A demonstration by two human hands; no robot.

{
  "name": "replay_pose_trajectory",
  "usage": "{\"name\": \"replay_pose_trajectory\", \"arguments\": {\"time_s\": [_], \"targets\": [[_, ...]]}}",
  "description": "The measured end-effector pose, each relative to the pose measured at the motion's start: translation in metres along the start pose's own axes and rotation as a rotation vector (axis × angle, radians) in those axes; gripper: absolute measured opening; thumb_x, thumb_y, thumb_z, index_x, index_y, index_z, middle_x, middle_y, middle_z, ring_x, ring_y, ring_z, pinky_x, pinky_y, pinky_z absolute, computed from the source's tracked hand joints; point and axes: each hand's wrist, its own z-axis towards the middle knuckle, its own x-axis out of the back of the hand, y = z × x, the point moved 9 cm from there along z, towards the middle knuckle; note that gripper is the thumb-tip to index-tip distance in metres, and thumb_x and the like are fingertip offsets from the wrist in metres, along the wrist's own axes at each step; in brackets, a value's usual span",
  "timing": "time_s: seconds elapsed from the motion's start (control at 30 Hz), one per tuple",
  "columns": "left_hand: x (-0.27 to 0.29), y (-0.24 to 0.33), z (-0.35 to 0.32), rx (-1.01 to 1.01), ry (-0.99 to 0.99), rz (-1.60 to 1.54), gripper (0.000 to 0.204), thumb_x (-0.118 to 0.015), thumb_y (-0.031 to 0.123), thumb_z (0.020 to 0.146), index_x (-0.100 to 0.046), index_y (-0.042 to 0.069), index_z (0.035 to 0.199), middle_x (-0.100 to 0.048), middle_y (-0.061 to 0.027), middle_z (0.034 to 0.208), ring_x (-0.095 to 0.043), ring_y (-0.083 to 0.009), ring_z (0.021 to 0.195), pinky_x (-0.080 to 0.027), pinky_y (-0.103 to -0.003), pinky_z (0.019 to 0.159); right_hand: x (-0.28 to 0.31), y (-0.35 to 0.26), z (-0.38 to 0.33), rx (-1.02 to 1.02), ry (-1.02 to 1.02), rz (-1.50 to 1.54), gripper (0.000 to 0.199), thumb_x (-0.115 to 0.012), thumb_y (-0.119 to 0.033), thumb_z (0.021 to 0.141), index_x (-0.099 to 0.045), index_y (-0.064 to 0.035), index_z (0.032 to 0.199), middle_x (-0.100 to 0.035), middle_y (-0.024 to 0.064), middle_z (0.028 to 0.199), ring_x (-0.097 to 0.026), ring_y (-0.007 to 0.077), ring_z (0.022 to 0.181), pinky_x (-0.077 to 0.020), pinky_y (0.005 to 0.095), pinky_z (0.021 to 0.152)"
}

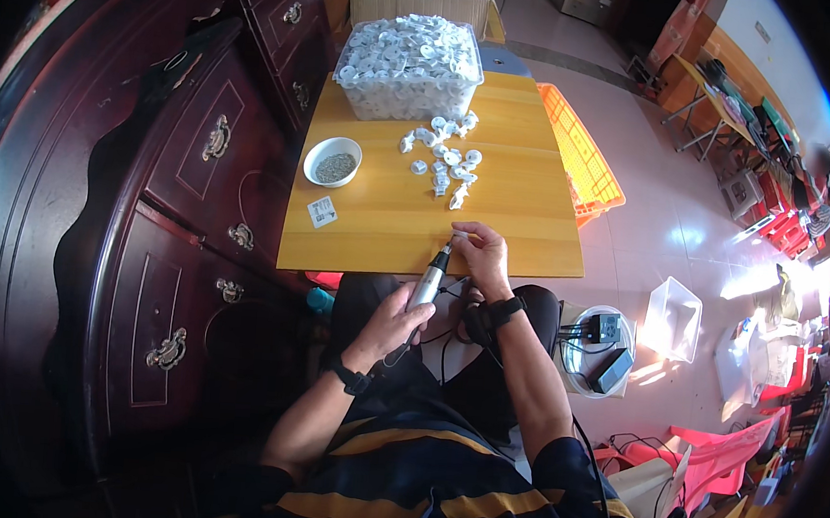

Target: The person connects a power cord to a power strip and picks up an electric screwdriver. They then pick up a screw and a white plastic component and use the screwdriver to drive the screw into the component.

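Wooden table, near edge: one silver-and-black handheld tool, our left hand wrapped round its barrel; one small white part, pinched by our right hand, at the tool's tip. Mid-table: loose white pieces.

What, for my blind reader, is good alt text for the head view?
A person's left hand holds a silver screwdriver pointed at a small white part in the right hand. On the table: loose white parts, a full tub, a bowl.

On the table, the bowl lies left of the loose parts, the tub behind them
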Motion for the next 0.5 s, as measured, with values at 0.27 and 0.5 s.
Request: {"name": "replay_pose_trajectory", "arguments": {"time_s": [0.27, 0.5], "targets": [[-0.001, 0.002, 0.000, 0.026, -0.023, -0.047, 0.029, -0.059, 0.021, 0.095, -0.053, 0.005, 0.118, -0.056, -0.0006, 0.076, -0.053, -0.0084, 0.057, -0.045, -0.023, 0.051, -0.004, -0.005, -0.002, 0.029, -0.059, -0.039, 0.025, -0.067, 0.002, 0.088, -0.069, -0.0023, 0.113, -0.073, 0.0071, 0.094, -0.068, 0.0108, 0.086, -0.0535, 0.0235, 0.079], [-0.011, 0.000, -0.003, 0.115, -0.124, -0.158, 0.027, -0.058, 0.025, 0.096, -0.052, 0.008, 0.116, -0.056, -0.0008, 0.078, -0.054, -0.0078, 0.057, -0.046, -0.022, 0.050, -0.001, 0.001, 0.003, 0.054, -0.075, 0.026, 0.023, -0.068, 0.000, 0.088, -0.069, -0.0021, 0.111, -0.072, 0.0029, 0.095, -0.067, 0.0090, 0.084, -0.0537, 0.0236, 0.076]]}}
